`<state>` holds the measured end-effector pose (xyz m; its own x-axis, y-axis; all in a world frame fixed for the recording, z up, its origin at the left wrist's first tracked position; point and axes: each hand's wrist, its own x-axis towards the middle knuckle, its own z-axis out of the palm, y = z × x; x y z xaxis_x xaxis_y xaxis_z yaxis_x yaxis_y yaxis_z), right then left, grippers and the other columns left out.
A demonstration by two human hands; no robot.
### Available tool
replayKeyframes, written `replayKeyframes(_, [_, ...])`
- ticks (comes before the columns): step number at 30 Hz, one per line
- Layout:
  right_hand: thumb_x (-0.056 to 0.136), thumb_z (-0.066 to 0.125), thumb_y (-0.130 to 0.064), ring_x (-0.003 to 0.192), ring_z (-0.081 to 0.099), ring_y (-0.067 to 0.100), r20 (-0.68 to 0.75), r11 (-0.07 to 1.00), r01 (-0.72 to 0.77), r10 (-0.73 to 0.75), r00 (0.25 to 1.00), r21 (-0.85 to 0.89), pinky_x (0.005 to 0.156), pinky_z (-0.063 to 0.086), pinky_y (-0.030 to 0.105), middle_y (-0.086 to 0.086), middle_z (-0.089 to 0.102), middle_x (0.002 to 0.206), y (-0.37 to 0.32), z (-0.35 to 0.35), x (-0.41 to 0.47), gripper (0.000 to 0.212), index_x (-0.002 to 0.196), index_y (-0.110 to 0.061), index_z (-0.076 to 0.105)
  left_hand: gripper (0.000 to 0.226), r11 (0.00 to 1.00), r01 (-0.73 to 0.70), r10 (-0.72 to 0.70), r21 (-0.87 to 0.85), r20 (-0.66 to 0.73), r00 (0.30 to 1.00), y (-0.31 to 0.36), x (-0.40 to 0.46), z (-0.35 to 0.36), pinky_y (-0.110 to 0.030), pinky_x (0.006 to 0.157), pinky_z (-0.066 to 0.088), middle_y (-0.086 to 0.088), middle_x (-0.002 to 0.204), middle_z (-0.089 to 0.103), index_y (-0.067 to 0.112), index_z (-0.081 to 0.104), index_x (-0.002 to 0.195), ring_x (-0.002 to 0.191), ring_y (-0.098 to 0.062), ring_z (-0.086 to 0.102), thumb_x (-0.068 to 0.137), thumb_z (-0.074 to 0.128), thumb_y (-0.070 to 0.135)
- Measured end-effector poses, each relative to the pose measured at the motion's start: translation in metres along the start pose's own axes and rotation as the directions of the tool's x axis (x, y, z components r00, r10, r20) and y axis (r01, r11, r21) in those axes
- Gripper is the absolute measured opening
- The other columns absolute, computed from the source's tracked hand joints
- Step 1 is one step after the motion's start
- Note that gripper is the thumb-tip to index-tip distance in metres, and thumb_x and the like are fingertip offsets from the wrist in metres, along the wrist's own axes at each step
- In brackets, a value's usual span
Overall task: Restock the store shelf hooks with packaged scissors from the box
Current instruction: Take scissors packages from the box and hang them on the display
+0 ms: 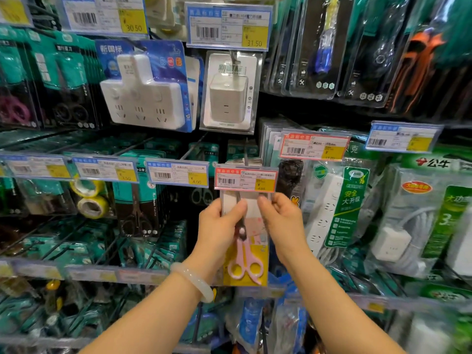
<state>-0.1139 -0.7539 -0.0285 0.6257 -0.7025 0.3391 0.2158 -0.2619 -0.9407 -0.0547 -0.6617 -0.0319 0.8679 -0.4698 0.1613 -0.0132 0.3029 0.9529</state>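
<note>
Pink-handled scissors pack point(245, 241) held upright btwn both hands, right under red-framed price tag point(245, 180). Left hand point(219, 231) pinching pack's left edge, thumb across front near blades. Right hand point(282, 221) pinching upper right edge, fingers curled behind card. Top of pack tucked behind tag, so hang hole + hook not visible; can't tell if on hook. Pale bangle point(192, 281) on left wrist. Tag print too blurry to read.

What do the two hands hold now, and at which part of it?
Both the left hand and the right hand hold one pack of pink scissors, at its upper side edges.
</note>
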Motion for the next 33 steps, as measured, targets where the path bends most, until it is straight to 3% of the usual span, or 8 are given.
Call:
replayKeyframes(3, [0.09,0.052,-0.002,0.082,0.061,0.008,0.001,0.998,0.037,-0.037,0.999,0.043,0.077,0.051,0.024,-0.005,0.068,0.087,-0.008,0.007,0.012,0.027,0.085,-0.027,0.063,0.013,0.999,-0.005,0.004,-0.042,-0.01,1.0,0.01,0.011,0.002,-0.028,0.066,0.058,-0.002,0.081,0.071,0.018,0.065,0.086,0.072,-0.015,0.068,0.089,0.059,0.007])
replayKeyframes(7, [0.091,0.051,-0.002,0.083,0.062,-0.004,0.012,0.996,0.04,-0.041,0.999,0.081,0.073,0.05,0.01,-0.013,0.066,0.09,-0.005,0.012,0.015,0.026,0.094,-0.026,0.063,0.02,0.998,0.03,-0.032,-0.055,-0.025,0.999,0.01,0.015,0.002,-0.03,0.067,0.058,-0.003,0.081,0.071,0.02,0.066,0.085,0.07,-0.015,0.068,0.091,0.055,0.005])
replayKeyframes(11, [0.091,0.051,-0.003,0.09,0.065,0.006,-0.034,0.992,0.061,-0.057,0.998,0.11,0.08,0.053,0.023,-0.01,0.069,0.09,-0.003,0.012,0.015,0.028,0.088,-0.028,0.065,0.015,0.989,0.085,-0.09,-0.118,-0.038,0.995,0.017,0.021,0.005,-0.03,0.065,0.057,-0.001,0.071,0.073,0.018,0.068,0.08,0.067,-0.016,0.069,0.09,0.059,0.012])
replayKeyframes(15, [0.091,0.051,-0.003,0.091,0.063,0.008,-0.052,0.992,0.068,-0.063,0.997,0.11,0.086,0.052,0.029,-0.012,0.068,0.09,0.0,0.015,0.016,0.03,0.087,-0.03,0.064,0.022,0.993,0.085,-0.092,-0.079,-0.079,0.993,0.018,0.026,0.004,-0.037,0.079,0.054,-0.004,0.075,0.068,0.015,0.065,0.076,0.076,-0.022,0.065,0.087,0.054,-0.001])
replayKeyframes(20, [0.094,0.051,-0.011,0.093,0.063,0.009,-0.044,0.993,0.074,-0.07,0.997,0.092,0.084,0.052,0.027,-0.011,0.068,0.093,0.005,0.014,0.015,0.022,0.09,-0.029,0.064,0.011,0.985,0.125,-0.13,-0.119,-0.036,0.991,0.007,0.026,0.002,-0.025,0.058,0.056,-0.002,0.066,0.071,0.011,0.067,0.08,0.063,-0.016,0.068,0.089,0.06,0.014])
replayKeyframes(23, [0.094,0.05,-0.009,0.092,0.063,0.013,-0.047,0.994,0.035,-0.03,0.998,0.103,0.086,0.052,0.032,-0.008,0.068,0.092,0.008,0.015,0.016,0.023,0.088,-0.028,0.063,0.016,0.982,0.138,-0.145,-0.128,-0.052,0.988,0.005,0.028,0.002,-0.021,0.05,0.054,0.002,0.055,0.069,0.011,0.064,0.075,0.053,-0.013,0.066,0.09,0.059,0.013])
replayKeyframes(26, [0.093,0.051,-0.004,0.09,0.061,0.008,-0.057,0.996,0.017,-0.012,0.998,0.089,0.083,0.051,0.024,-0.011,0.065,0.09,0.008,0.019,0.022,0.024,0.091,-0.025,0.062,0.02,0.984,0.14,-0.152,-0.111,-0.1,0.983,0.007,0.031,0.003,-0.018,0.043,0.05,0.003,0.051,0.066,0.012,0.061,0.072,0.046,-0.01,0.064,0.09,0.057,0.007])
replayKeyframes(33, [0.09,0.055,-0.005,0.076,0.056,0.002,-0.143,0.996,-0.04,0.029,0.989,-0.076,0.056,0.042,0.003,-0.007,0.06,0.085,0.005,0.029,0.031,0.013,0.099,-0.011,0.06,0.024,0.981,0.165,-0.154,0.101,-0.107,0.982,0.001,0.053,0.006,-0.043,0.083,0.053,-0.007,0.078,0.066,0.019,0.061,0.071,0.083,-0.029,0.064,0.093,0.052,0.013])
